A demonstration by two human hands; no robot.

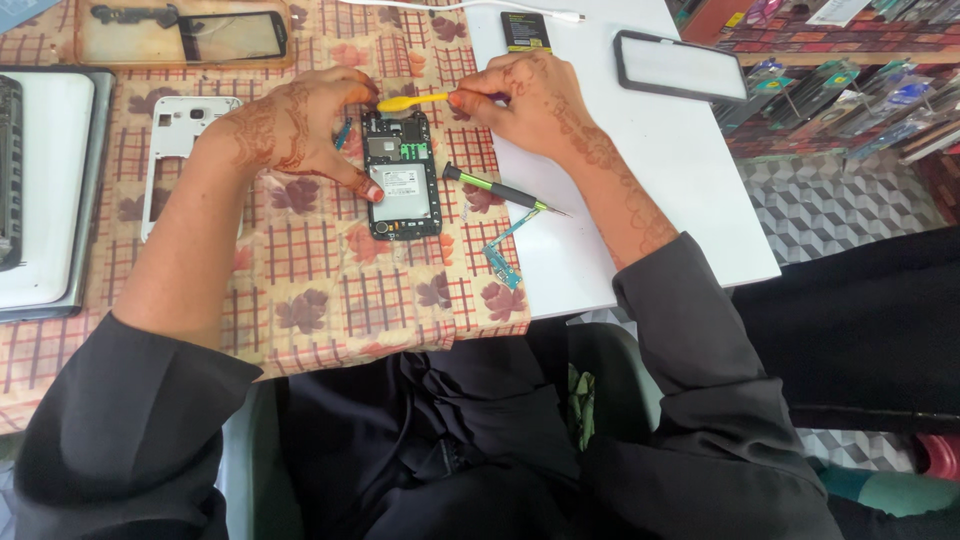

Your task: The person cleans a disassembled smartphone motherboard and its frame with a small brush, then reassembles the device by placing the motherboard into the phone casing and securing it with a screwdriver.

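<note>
An opened phone [402, 177] lies face down on the patterned tablecloth, its circuit board and silver shield showing. My left hand [295, 125] presses on the phone's left edge, thumb at its side and fingers at its top corner. My right hand [525, 100] holds a yellow plastic pry tool [412, 101], whose tip rests at the phone's top edge.
A green-handled screwdriver [497, 189] and a small flex cable part [500, 262] lie right of the phone. A white phone frame [175, 140] lies to the left, beside a grey-rimmed tray [92, 190]. A screen panel [680, 65] and a small black battery [525, 30] sit on the white table [690, 200].
</note>
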